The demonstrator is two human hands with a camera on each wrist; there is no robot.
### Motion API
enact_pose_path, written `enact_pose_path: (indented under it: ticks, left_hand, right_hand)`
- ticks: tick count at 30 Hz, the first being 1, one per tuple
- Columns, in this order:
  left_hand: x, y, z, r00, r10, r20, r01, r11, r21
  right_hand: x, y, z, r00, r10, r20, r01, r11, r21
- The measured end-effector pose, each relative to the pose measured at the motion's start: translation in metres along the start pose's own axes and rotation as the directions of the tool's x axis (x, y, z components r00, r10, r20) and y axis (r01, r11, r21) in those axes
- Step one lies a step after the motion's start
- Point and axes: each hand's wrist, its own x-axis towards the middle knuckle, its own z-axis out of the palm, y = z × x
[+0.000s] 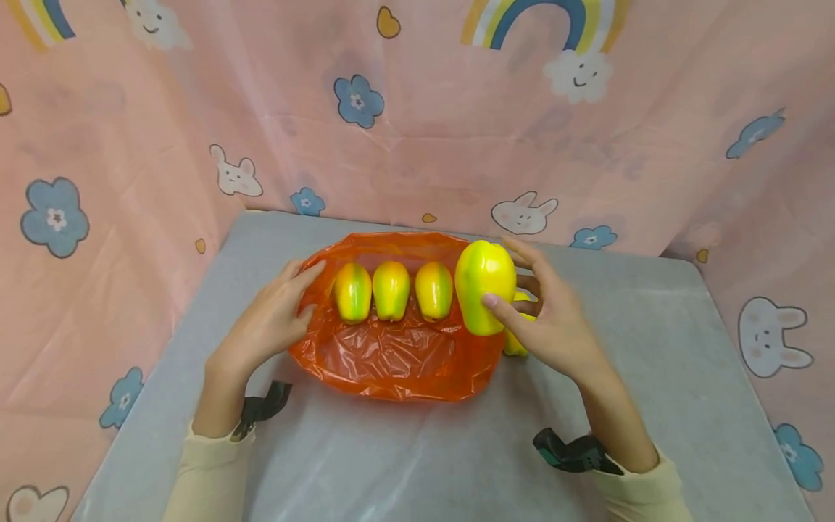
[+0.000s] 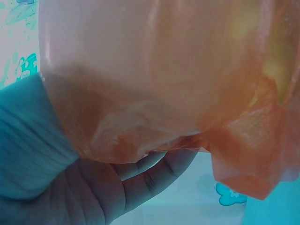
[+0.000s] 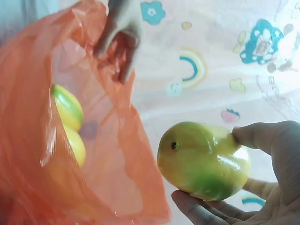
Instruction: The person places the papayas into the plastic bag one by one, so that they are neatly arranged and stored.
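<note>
A yellow-green papaya-shaped fruit (image 1: 484, 279) is held between the thumb and fingers of the right hand (image 1: 553, 326) near an orange plastic bag (image 1: 391, 380), in which three similar fruits (image 1: 391, 290) are lined up, while its left rim is touched by the left hand (image 1: 269, 315), whose grip cannot be told.

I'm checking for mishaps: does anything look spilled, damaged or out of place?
Nothing stands out. Three yellow fruits sit in a row inside the open orange bag, and the right hand grips another fruit. A yellow thing beside the bag is mostly hidden behind that hand, so I cannot judge it.
</note>
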Motion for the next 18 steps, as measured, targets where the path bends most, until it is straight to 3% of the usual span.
enact_pose_path:
  ticks: [8, 18]
  left_hand:
    - [-0.006, 0.000, -0.004, 1.000, -0.016, 0.014, 0.016, 1.000, 0.004]
    - [-0.002, 0.002, -0.002, 1.000, 0.023, -0.003, -0.023, 1.000, 0.012]
  right_hand:
    - [0.009, -0.011, 0.027, 0.992, -0.016, 0.123, 0.014, 1.000, 0.020]
    - [0.021, -0.026, 0.046, 0.973, -0.042, 0.225, 0.044, 0.999, -0.007]
